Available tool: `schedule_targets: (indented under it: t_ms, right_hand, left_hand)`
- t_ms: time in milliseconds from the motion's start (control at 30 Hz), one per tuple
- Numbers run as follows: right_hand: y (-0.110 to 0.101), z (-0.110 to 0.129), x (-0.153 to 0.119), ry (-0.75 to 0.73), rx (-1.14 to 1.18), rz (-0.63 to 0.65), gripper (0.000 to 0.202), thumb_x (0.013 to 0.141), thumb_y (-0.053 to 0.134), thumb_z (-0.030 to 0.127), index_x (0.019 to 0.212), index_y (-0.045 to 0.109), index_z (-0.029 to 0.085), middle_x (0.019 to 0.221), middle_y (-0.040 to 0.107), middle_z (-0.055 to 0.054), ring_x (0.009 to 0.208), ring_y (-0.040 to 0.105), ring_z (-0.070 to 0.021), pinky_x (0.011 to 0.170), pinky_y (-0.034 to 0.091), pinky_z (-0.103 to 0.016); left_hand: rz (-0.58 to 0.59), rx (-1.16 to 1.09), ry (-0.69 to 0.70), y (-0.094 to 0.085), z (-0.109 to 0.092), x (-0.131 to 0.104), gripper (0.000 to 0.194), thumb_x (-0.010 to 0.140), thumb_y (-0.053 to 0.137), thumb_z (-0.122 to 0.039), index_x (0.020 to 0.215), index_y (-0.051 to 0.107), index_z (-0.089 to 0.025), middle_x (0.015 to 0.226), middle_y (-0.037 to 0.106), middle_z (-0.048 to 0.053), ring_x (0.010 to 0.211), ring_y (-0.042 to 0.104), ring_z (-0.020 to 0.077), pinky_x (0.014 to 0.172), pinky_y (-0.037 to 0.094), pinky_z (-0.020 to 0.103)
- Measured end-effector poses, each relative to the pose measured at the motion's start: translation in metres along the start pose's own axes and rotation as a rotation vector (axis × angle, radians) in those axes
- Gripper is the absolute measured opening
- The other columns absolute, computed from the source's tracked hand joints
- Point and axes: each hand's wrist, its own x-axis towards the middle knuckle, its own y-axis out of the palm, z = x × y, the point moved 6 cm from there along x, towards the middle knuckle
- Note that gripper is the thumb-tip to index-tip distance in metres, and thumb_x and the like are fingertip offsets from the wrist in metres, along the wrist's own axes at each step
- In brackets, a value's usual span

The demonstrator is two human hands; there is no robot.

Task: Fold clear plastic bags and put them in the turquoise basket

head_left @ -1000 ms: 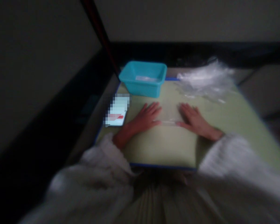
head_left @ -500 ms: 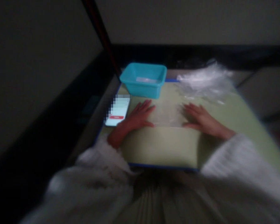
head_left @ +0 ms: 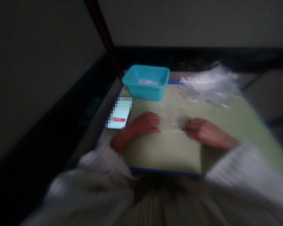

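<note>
- Left hand point(head_left: 145, 123), centre of the frame: fingers bent inward, with a small gap above the thumb; the tips are at the left side of the clear plastic sheet point(head_left: 170, 121).
- Right hand point(head_left: 200, 131), right of centre: fingers curled close together at the sheet's lower right corner; blur hides whether they grip it or only touch it.
- The sheet lies on the desk point(head_left: 165, 150), between the hands, near the middle of the frame.
- Half a second ago both hands lay flat with fingers spread; now the fingers are drawn in.
- Blue bin point(head_left: 145, 92), upper centre, with something pale inside.
- Phone point(head_left: 121, 115), left of centre, screen lit, near the left wrist.
- Heap of clear plastic point(head_left: 209, 83), upper right, on the desk's far part.
</note>
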Motion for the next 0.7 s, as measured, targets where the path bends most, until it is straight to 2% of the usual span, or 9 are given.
schedule_targets:
  t_ms: [133, 400, 567, 700]
  right_hand:
    - [-0.0012, 0.0017, 0.0022, 0.027, -0.017, 0.013, 0.021, 0.09, 0.045, 0.016, 0.078, 0.063, 0.015, 0.078, 0.062, -0.007, 0.077, 0.055, -0.0198, 0.072, 0.04, -0.033]
    - [-0.0025, -0.0025, -0.0013, 0.041, 0.067, 0.004, 0.019, 0.091, 0.046, 0.023, 0.086, 0.063, 0.016, 0.083, 0.062, -0.007, 0.08, 0.056, -0.0198, 0.075, 0.042, -0.032]
    - [-0.0011, 0.0033, 0.0021, -0.017, -0.045, -0.017, 0.024, 0.091, 0.043, 0.014, 0.079, 0.063, 0.015, 0.079, 0.062, -0.007, 0.075, 0.056, -0.0197, 0.07, 0.041, -0.033]
    - [-0.0015, 0.004, 0.0034, -0.01, -0.056, -0.028, 0.024, 0.091, 0.043, 0.014, 0.079, 0.063, 0.014, 0.078, 0.063, -0.007, 0.073, 0.057, -0.0193, 0.069, 0.041, -0.032]
  left_hand:
    - [-0.012, -0.005, -0.006, 0.0002, 0.0008, 0.0003, 0.029, 0.082, 0.06, -0.044, 0.087, 0.064, -0.015, 0.105, 0.066, 0.007, 0.1, 0.059, 0.0212, 0.09, 0.041, 0.033]
    - [-0.016, -0.022, -0.006, -0.0005, -0.0002, 0.0006, 0.029, 0.082, 0.061, -0.042, 0.089, 0.064, -0.014, 0.105, 0.066, 0.009, 0.1, 0.059, 0.0214, 0.09, 0.042, 0.034]
    - [-0.007, -0.025, -0.012, -0.002, -0.0011, 0.0021, 0.028, 0.082, 0.061, -0.043, 0.086, 0.063, -0.015, 0.103, 0.066, 0.008, 0.1, 0.059, 0.0213, 0.091, 0.042, 0.033]
    - [-0.001, -0.026, -0.015, -0.001, -0.0002, 0.0019, 0.03, 0.082, 0.062, -0.043, 0.088, 0.063, -0.014, 0.105, 0.066, 0.009, 0.1, 0.059, 0.0217, 0.091, 0.042, 0.033]
